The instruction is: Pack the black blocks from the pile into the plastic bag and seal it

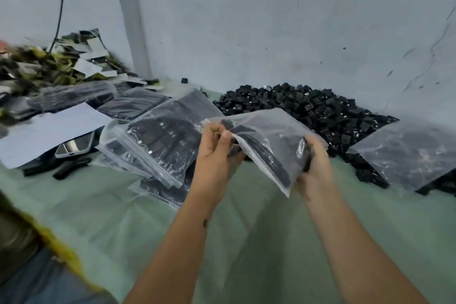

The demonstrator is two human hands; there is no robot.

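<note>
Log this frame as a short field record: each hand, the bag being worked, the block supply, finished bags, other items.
left hand: pinches the bag's upper left edge
right hand: grips the bag's right end
plastic bag: held above the green cloth, black blocks inside
pile of black blocks: behind the bag, against the wall
filled bags: stacked at left
phone: beside a white sheet

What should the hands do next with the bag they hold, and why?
Probably run the left hand along the bag's top edge to press it closed. The bag already holds black blocks, the left hand's fingers pinch its upper corner, and the right hand grips the far side, steadying it.
</note>
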